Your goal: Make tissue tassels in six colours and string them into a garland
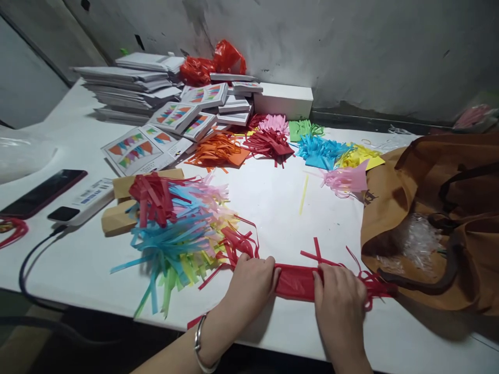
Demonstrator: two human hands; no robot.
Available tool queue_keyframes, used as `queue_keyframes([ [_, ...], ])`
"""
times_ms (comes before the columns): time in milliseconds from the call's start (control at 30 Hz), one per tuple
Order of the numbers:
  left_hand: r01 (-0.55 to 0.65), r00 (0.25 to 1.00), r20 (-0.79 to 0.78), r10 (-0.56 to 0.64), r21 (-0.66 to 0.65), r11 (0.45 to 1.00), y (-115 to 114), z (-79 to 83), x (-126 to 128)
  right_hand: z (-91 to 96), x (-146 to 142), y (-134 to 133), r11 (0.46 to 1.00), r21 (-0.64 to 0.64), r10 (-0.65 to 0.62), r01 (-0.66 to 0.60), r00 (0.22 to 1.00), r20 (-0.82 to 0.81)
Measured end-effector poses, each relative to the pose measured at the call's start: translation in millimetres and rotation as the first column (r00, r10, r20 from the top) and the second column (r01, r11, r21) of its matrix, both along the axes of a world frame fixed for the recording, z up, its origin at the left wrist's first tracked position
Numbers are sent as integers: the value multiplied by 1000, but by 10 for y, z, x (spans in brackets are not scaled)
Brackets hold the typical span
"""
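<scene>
A dark red tissue paper tassel (297, 281) lies stretched across the front of the white table, its flat band in the middle and cut fringe at both ends. My left hand (255, 280) is closed on the band's left part, with red strips spilling out beyond it. On the right part my right hand (339, 291) is closed too, fingers over the paper and thumb at its near side. Left of my hands rests a pile of fringed tissue tassels (175, 234) in red, blue, pink, yellow and green.
Bundles of coloured tassels (322, 150) line the back, beside printed boxes (175, 117) and stacked white packs (132, 85). A brown fabric bag (390, 208) stands open at right, clear plastic pieces inside. At left are a phone (44, 192) and a cabled white device (81, 202).
</scene>
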State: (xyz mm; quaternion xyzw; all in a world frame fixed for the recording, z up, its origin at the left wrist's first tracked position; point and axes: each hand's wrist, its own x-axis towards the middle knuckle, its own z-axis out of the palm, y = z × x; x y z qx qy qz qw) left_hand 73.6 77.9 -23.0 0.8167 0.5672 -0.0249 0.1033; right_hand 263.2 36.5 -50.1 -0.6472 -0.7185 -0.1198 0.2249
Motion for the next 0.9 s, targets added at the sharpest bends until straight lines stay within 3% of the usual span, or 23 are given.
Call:
queue_keyframes([
  [33,1,1000,-4,-1,-6,1000,5,3,-1,23,14,-13,998,59,11,-11,1000,-3],
  [100,3,1000,-7,-4,-9,1000,4,9,6,48,22,-58,977,134,169,-164,985,-29],
  [167,2,1000,-7,-2,-18,1000,-4,19,23,20,-5,-116,916,135,389,-379,919,-64],
  [233,-9,1000,5,9,-37,999,-11,34,28,-60,-58,-168,869,134,490,-477,866,-94],
  [400,-12,990,139,24,-83,996,7,65,-240,-257,-158,-228,891,174,445,-419,882,-157],
  [467,-54,982,183,45,44,998,-4,84,-444,-269,-162,-244,904,177,420,-389,884,-204],
  [533,-113,972,230,48,281,953,-61,116,-598,-247,-162,-260,911,178,406,-372,883,-234],
  [633,-32,943,303,-137,491,870,-229,139,-590,-169,-181,-276,905,179,418,-385,880,-225],
  [700,133,895,318,-312,477,869,-346,84,-446,-105,-212,-280,896,170,440,-410,870,-223],
  [767,258,860,312,-403,416,872,-414,-36,-288,-58,-249,-282,888,145,460,-437,852,-249],
  [900,251,844,387,-372,328,911,-405,-288,-184,-77,-273,-286,899,105,438,-426,866,-240],
])
